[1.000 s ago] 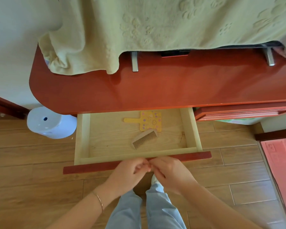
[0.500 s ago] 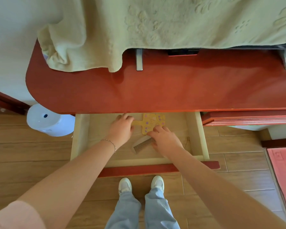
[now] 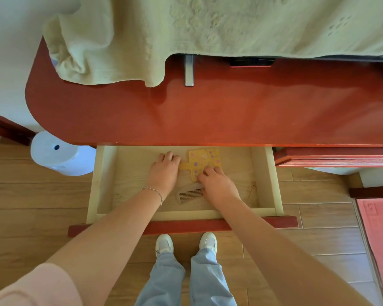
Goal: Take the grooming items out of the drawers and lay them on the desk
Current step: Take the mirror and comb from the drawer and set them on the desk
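The surface [image 3: 230, 115] is glossy red lacquered wood. Below its front edge, the open drawer [image 3: 104, 180] is pale, matt bare wood. Draped above it, the cloth [image 3: 208, 25] looks soft and embossed.

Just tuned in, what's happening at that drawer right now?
A person stands at a red desk with one drawer pulled open, both hands inside it. The left hand rests at the handle end of a yellow paddle-shaped item; the right hand lies over its lower corner and over the end of a brown comb. Whether either hand has a grip yet is unclear. Both items lie in the drawer; neither is on the desk yet. A pale towel covers the desk's back part.
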Action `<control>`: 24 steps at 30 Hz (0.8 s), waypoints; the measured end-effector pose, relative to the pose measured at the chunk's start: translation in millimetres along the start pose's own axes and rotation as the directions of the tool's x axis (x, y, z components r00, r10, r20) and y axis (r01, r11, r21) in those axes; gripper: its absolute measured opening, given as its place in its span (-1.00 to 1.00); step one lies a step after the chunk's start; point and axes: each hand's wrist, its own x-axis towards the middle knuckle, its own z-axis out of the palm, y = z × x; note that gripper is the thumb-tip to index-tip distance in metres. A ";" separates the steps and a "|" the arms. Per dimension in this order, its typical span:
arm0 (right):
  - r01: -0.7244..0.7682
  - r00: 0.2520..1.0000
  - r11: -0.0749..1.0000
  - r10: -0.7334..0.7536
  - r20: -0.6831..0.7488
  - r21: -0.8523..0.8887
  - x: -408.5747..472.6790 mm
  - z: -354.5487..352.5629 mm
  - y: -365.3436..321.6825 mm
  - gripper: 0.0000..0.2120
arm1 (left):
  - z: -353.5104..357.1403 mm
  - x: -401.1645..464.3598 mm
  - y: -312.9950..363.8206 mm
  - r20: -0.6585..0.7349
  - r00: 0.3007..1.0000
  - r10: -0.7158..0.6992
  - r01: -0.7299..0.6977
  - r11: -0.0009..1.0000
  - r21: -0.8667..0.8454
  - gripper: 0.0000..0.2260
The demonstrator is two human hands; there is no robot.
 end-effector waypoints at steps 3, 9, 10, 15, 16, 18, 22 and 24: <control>-0.014 1.000 1.000 0.014 0.022 -0.005 1.7 2.2 0.9 -0.65 | -0.6 0.4 1.3 0.019 1.000 0.011 -0.012 0.999 0.035 -0.73; -0.062 0.994 0.998 0.061 0.093 0.009 7.5 5.8 1.1 -0.67 | -4.3 0.8 6.2 0.099 0.995 -0.004 -0.003 0.998 0.063 -0.70; -0.075 0.991 0.997 0.073 0.114 0.019 8.2 5.9 1.2 -0.66 | -4.5 0.2 5.3 0.105 0.994 -0.003 -0.004 0.998 0.069 -0.70; -0.104 0.981 0.993 0.093 0.171 0.052 9.4 5.4 3.0 -0.67 | -2.6 -3.7 -0.4 0.149 0.988 0.030 -0.043 0.995 0.086 -0.74; -0.107 0.980 0.993 0.097 0.175 0.052 9.5 5.2 3.2 -0.68 | -2.8 -4.5 -1.5 0.162 0.986 0.042 -0.055 0.995 0.079 -0.75; -0.122 0.975 0.991 0.110 0.194 0.051 9.3 5.5 3.1 -0.71 | -6.1 -6.3 -2.3 0.198 0.978 0.063 -0.072 0.997 0.041 -0.76; -0.141 0.967 0.985 0.116 0.226 0.098 7.4 5.2 5.7 -0.78 | -22.5 -7.8 -1.1 0.294 0.953 0.070 -0.022 0.986 -0.164 -0.85; -0.101 0.969 0.989 0.073 0.234 0.111 4.6 -1.8 7.9 -0.80 | -32.5 -6.3 0.0 0.337 0.939 0.072 0.006 0.974 -0.227 -0.88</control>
